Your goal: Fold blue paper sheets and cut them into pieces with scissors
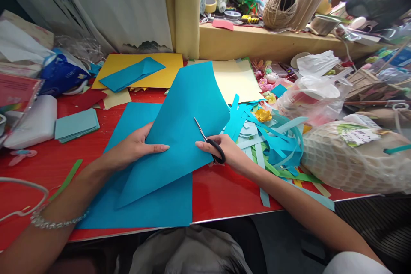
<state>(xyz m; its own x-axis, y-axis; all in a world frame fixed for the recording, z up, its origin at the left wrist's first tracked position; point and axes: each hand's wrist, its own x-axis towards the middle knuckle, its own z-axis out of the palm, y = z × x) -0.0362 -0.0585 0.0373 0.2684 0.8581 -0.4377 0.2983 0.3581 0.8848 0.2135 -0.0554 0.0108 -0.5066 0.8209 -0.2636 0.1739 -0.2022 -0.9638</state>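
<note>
A blue paper sheet is lifted at a slant above the red table. My left hand pinches its left edge, thumb on top and the other fingers hidden beneath. Against the sheet's right side, my right hand is closed around black-handled scissors, with the thumb lying on the paper. The scissors' thin metal blades point up and left over the sheet; I see no cut line there. Under it, another blue sheet lies flat at the table's front edge.
Paper strips are heaped to the right, beside a netted bundle. Yellow paper bearing folded blue paper lies at the back. Light-blue cards sit left, near a white box. A cluttered shelf runs behind.
</note>
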